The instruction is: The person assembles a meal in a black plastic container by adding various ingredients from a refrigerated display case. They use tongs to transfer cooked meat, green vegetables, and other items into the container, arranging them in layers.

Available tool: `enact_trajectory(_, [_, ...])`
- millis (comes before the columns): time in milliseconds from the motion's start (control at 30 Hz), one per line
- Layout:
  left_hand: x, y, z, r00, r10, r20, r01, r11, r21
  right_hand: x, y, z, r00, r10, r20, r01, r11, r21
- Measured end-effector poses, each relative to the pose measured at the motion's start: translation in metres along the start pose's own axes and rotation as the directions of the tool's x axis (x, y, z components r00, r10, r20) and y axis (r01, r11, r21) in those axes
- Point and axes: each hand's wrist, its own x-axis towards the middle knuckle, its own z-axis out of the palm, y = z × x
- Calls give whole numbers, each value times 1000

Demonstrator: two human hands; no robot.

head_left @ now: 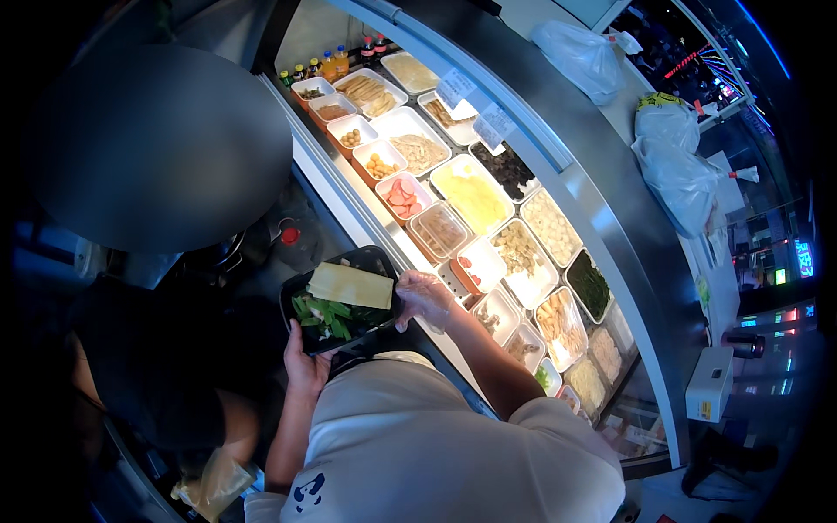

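Between my hands is a black plastic tray, held tilted in front of my body. In it lie a pale yellow rectangular slab, whose exact kind I cannot tell, and chopped green leafy vegetables with some white bits. My left hand is bare and grips the tray from its near left side, with the fingers partly hidden beneath it. A clear plastic glove covers my right hand, which is closed on the tray's right edge.
To the right, a lit display case holds several white trays of food. Bottles stand at its far end. Tied white bags sit on the outer counter. Close on my left is another person in dark clothing, one hand in a plastic glove.
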Motion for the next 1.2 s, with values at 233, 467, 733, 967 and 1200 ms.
enact_trajectory(233, [3,-17,-11,999,-33,-9,33,999,-8,-28,8,-12,994,14,-106,-16,1000,-20])
enact_trajectory(467, [5,-2,-18,1000,17,11,-17,1000,12,-50,4,11,967,-47,-252,25,996,-91])
enact_trajectory(733, [10,9,-39,999,34,26,-34,999,-11,-65,17,34,942,-62,-330,-25,967,-253])
enact_trajectory(967, [11,2,-37,999,44,-15,-45,998,-50,-56,23,14,949,-71,-308,-12,966,-260])
enact_trajectory(1200, [15,-5,-28,999,34,-4,-34,997,-74,-46,16,-12,966,-151,-209,97,964,-249])
